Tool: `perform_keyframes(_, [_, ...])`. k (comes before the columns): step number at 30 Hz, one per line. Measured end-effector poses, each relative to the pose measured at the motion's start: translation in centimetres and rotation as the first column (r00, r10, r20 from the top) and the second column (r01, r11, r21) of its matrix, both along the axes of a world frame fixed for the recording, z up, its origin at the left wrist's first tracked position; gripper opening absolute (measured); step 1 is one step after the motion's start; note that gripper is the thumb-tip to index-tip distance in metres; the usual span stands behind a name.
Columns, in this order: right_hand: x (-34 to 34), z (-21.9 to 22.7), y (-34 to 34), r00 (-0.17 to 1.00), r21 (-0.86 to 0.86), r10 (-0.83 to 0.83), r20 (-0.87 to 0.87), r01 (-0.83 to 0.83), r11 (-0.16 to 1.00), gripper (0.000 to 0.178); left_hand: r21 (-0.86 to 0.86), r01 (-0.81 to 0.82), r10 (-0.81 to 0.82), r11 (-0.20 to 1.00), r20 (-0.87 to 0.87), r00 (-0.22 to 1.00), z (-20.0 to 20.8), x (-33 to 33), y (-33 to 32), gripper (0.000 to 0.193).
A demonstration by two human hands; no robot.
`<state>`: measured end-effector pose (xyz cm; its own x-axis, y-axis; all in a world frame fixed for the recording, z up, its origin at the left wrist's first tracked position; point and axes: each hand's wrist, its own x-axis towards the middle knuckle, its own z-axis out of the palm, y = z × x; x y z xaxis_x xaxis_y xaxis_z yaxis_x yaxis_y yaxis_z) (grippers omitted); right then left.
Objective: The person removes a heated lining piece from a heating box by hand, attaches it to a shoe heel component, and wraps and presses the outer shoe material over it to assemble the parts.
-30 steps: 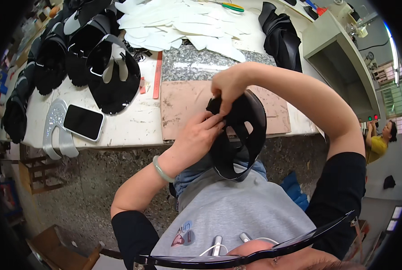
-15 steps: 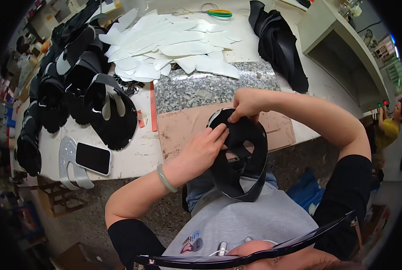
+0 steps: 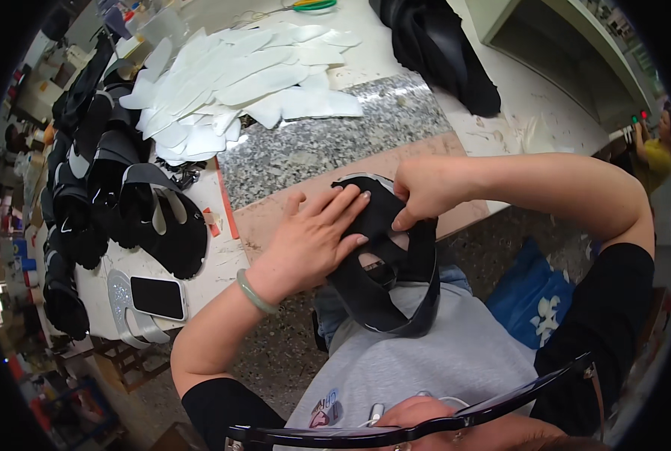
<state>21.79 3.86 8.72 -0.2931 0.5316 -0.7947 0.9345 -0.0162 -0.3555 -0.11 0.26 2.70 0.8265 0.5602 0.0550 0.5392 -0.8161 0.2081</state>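
Observation:
A black shoe upper with cut-out openings and a pale strip along its far end rests between the wooden board's near edge and my lap. My left hand lies on its left side, fingers stretched and spread, the fingertips and thumb touching the black material. On the far right edge, my right hand grips the upper, thumb pressed on top and the other fingers curled, partly out of sight beneath. The near end of the upper loops open against my grey shirt.
A pinkish board and a speckled stone slab lie ahead. White cut pieces pile up behind. Black shoe uppers crowd the left, near a phone. Black material lies far right; green-yellow scissors sit at the back.
The view has shifted, moving the table leftward in the picture. My left fingers have spread out flatter over the upper. My right thumb has moved down along it while that hand keeps its grip.

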Motion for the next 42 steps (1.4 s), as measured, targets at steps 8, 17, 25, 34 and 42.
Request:
perform_keyframes(8, [1.4, -0.4, -1.0, 1.000, 0.017, 0.015, 0.014, -0.015, 1.000, 0.040, 0.054, 0.076, -0.077, 0.996, 0.025, 0.997, -0.5, 1.7, 2.7, 0.052])
perform_keyframes(17, [1.9, 2.6, 1.6, 0.894, 0.394, 0.317, 0.318, -0.428, 0.813, 0.028, -0.096, -0.032, 0.072, 0.995, 0.443, 0.894, -1.1, 5.3, 3.7, 0.048])
perform_keyframes(25, [4.9, -1.0, -1.2, 0.857, 0.637, 0.406, 0.316, -0.509, 0.579, 0.021, -0.213, -0.305, 0.361, 0.928, 0.317, 0.877, -1.5, 4.7, 1.1, 0.044])
perform_keyframes(34, [5.6, 0.7, 5.6, 0.867, 0.238, 0.461, 0.189, -0.496, 0.835, 0.038, 0.140, -0.231, 0.184, 0.963, 0.287, 0.940, -0.6, 5.3, 1.5, 0.041])
perform_keyframes(42, [4.9, 0.6, 8.3, 0.860, 0.208, 0.478, 0.178, -0.507, 0.836, 0.037, -0.333, -0.064, 0.158, 0.941, 0.263, 0.952, -1.1, 5.1, 4.3, 0.072])
